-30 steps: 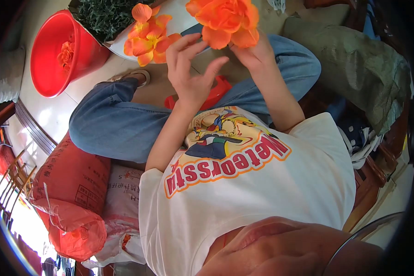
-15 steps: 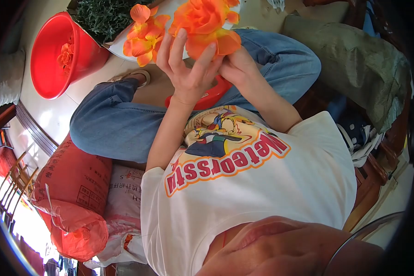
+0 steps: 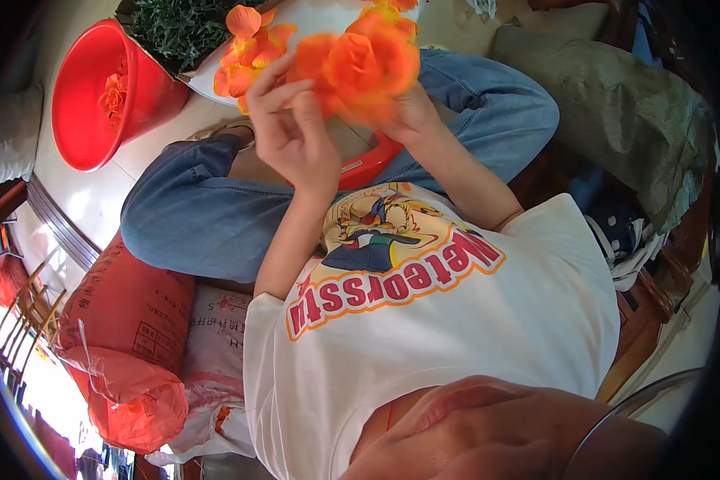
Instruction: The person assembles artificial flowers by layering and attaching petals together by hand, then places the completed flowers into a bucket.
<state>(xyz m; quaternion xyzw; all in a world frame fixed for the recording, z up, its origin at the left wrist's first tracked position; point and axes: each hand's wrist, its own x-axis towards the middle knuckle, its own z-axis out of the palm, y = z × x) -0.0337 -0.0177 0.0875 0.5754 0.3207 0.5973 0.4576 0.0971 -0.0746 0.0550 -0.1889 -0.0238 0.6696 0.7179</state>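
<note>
An orange artificial flower (image 3: 364, 68), slightly blurred, is held up in front of my lap. My right hand (image 3: 412, 112) grips it from below and behind, with its fingertips partly hidden by the petals. On the other side, my left hand (image 3: 296, 140) has its fingers bent and thumb brought in, pinching at the flower's left petals. Loose orange petal pieces (image 3: 252, 52) lie on the white surface (image 3: 296, 16) beyond my hands. More orange and yellow petals (image 3: 396, 12) show behind the flower.
A red bucket (image 3: 96, 88) with an orange flower inside stands at left. Beside it is a box of dark green artificial leaves (image 3: 176, 32). A red object (image 3: 372, 164) sits between my legs. Red sack (image 3: 128, 312) and green sack (image 3: 600, 112) lie either side.
The flower has turned and tilted in my right hand. My left hand has moved slightly left and down, its fingers going from spread over the petals to bent at their edge.
</note>
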